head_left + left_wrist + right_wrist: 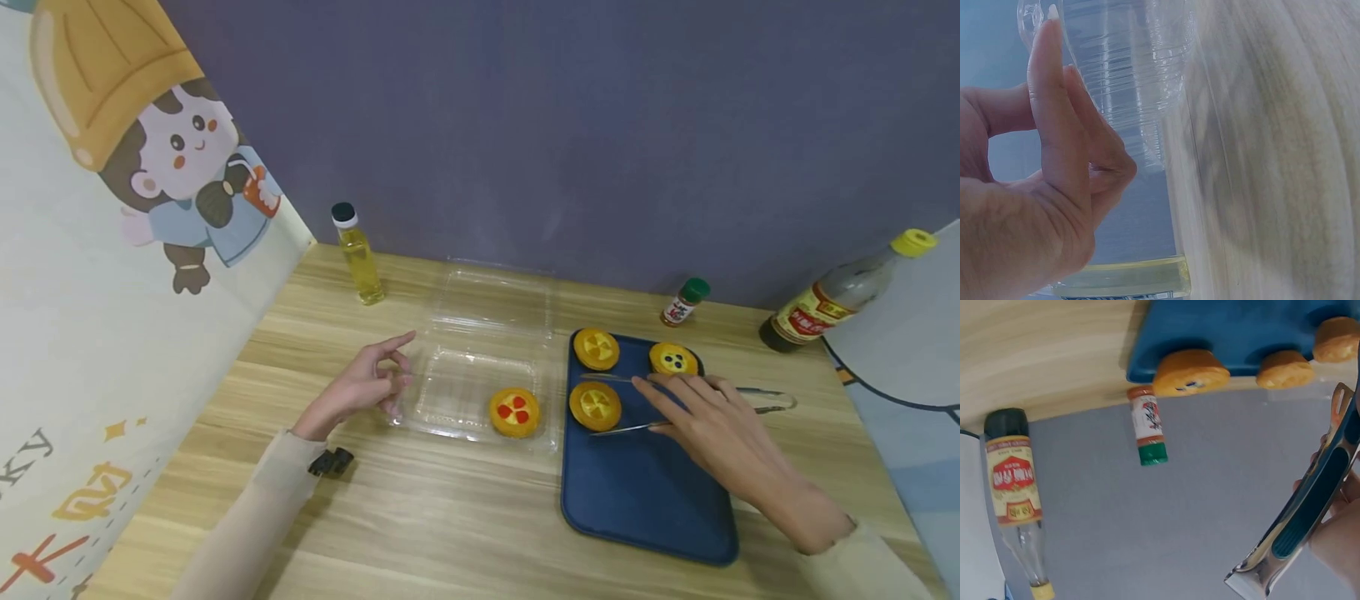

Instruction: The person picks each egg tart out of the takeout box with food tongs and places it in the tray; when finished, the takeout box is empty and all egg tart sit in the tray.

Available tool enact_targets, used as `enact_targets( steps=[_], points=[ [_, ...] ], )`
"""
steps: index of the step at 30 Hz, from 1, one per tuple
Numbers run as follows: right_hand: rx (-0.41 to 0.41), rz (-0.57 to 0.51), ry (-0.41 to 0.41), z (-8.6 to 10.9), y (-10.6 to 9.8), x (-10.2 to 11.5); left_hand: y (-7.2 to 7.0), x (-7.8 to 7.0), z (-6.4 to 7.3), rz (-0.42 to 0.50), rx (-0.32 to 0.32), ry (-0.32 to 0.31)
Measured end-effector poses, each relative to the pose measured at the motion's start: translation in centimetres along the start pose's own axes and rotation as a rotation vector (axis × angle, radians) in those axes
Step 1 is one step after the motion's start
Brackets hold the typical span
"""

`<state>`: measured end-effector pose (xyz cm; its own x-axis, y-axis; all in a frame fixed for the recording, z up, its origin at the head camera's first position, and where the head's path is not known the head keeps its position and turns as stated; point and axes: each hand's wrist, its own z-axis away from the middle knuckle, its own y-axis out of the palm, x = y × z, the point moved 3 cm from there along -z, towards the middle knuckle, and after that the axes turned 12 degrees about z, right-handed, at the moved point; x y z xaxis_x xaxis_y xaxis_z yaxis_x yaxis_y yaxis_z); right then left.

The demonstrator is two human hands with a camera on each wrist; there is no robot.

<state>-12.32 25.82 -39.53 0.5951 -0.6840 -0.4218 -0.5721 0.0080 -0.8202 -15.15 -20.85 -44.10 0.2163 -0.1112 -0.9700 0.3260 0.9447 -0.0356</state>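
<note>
My right hand [708, 425] holds metal tongs [1310, 506] with dark teal grips. In the head view, the tong arms lie on either side of a yellow-topped tart [596, 406] on a dark blue tray [645, 508]; whether they touch it is unclear. Another yellow-topped tart [596, 348] and a blueberry-topped tart [673, 358] sit farther back on the tray. Near the left rim of a clear plastic box [457, 392] is my left hand [363, 383], index finger straight, one fingertip at the rim. Inside the box sits a tart with red pieces [514, 412].
An oil bottle [360, 267] stands at the back left. Behind the tray is a small green-capped spice jar [681, 304], and a yellow-capped sauce bottle [813, 312] stands at the right. A grey-blue wall [525, 125] borders the wooden table [450, 517].
</note>
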Motion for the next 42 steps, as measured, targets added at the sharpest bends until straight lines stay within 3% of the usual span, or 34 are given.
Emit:
enact_targets(
  steps=[10, 19, 30, 36, 42],
  points=[
    [-0.041, -0.053, -0.024, -2.5, -2.6, 0.1, 0.0, -0.1, 0.0, -0.011, -0.01, -0.009],
    [-0.014, -0.093, -0.108, -6.5, -2.7, 1.9, 0.0, 0.0, 0.0, -0.015, -0.006, 0.001],
    [0.152, -0.087, -0.231, -10.1, -1.6, 3.9, 0.1, 0.0, -0.1, -0.016, -0.027, -0.017],
    [0.204, -0.084, -0.309, -11.4, -1.3, 3.9, 0.1, 0.1, -0.2, -0.026, -0.03, -0.012],
    [0.248, -0.087, -0.336, -12.2, -1.2, 4.1, 0.1, 0.0, -0.2, -0.034, -0.041, -0.02]
  ],
)
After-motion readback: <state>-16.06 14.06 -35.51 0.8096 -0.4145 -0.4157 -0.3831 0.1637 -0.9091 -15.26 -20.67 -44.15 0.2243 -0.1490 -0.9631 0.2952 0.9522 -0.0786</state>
